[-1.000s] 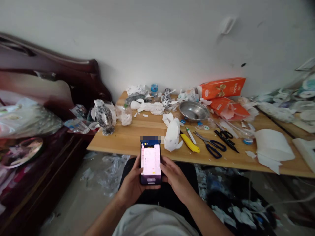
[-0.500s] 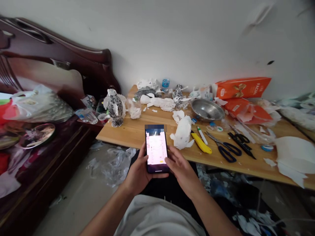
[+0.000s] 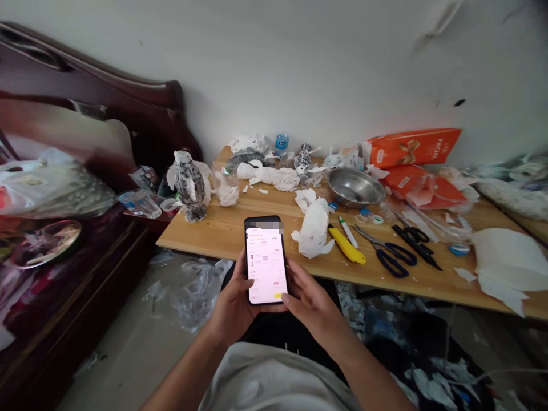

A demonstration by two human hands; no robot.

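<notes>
Both hands hold a black phone [image 3: 264,260] with a lit pale screen, above my lap and just in front of the wooden table [image 3: 240,231]. My left hand [image 3: 232,305] wraps round the phone's left edge and back. My right hand [image 3: 310,299] grips the right edge, thumb resting near the bottom of the screen. Just beyond the phone lie a white crumpled paper figure [image 3: 314,228] and a yellow utility knife [image 3: 346,246].
On the table stand a steel bowl [image 3: 354,186], blue-handled scissors [image 3: 387,253], black scissors [image 3: 415,237], orange tissue packs [image 3: 413,147], white paper sheets [image 3: 505,262] and a wrapped figure [image 3: 188,185]. A dark wooden bed frame [image 3: 107,114] fills the left. Paper and plastic scraps litter the floor.
The view swung left and then slightly back. The phone screen shows a different page, and my right thumb now sits at the screen's lower edge.
</notes>
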